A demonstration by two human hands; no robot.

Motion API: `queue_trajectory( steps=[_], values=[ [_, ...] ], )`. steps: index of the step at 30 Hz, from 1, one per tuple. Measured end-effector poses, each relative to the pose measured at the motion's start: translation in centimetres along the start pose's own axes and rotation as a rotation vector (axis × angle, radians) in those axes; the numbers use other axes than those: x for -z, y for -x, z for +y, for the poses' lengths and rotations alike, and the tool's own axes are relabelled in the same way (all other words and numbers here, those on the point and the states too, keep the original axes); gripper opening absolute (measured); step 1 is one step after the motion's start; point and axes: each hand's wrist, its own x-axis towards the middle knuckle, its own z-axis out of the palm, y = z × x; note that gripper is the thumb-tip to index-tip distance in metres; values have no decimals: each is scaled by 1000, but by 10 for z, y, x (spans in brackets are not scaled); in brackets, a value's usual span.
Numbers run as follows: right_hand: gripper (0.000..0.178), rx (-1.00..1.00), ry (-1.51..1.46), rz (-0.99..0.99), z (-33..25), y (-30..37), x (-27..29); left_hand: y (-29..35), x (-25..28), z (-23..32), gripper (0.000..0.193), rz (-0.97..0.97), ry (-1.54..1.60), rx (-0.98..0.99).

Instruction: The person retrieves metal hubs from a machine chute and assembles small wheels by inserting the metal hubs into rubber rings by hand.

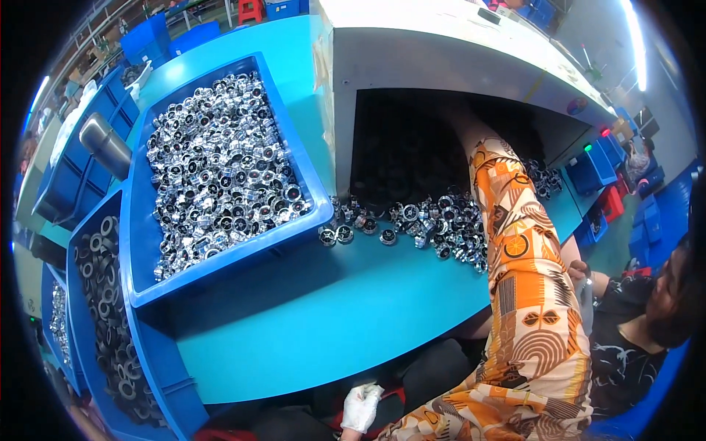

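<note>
The gloved left hand (pixel 362 409) is just short of the turquoise table (pixel 316 309); whether it grips anything, I can't tell. Beyond, shiny round parts (pixel 445 228) lie heaped at the mouth of the white box (pixel 441 59). Inside, the right hand is lost in darkness, grip hidden, seemingly reaching; next calls for careful feel.

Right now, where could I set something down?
Teal tabletop is bare between the blue bin, loose shiny parts and near edge; a strip also separates bin and white cabinet. Parts and a patterned sleeve crowd the cabinet's opening.
</note>
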Motion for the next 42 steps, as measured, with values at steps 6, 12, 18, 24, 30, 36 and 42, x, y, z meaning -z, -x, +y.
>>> queue_trajectory(
  steps=[6,12,18,24,30,36,42],
  values=[
    [36,7,0,-6,0,2,6,-1,2,-5,29,-29,-24,-12],
    [34,8,0,2,-5,-1,8,-1,0,-10,29,-5,33,-13],
    [32,17,-6,18,-10,-7,9,-1,0,-13,27,29,22,-16],
    [31,13,-19,48,-14,-8,23,-1,1,-10,29,21,-33,-29],
    [29,14,-77,175,-8,4,44,11,2,0,29,1,-58,-105],
    [35,82,-319,400,-33,42,104,40,-2,27,27,-84,-8,-213],
    [34,-138,-783,25,-91,134,211,82,-16,58,33,-265,316,-344]
  ],
)
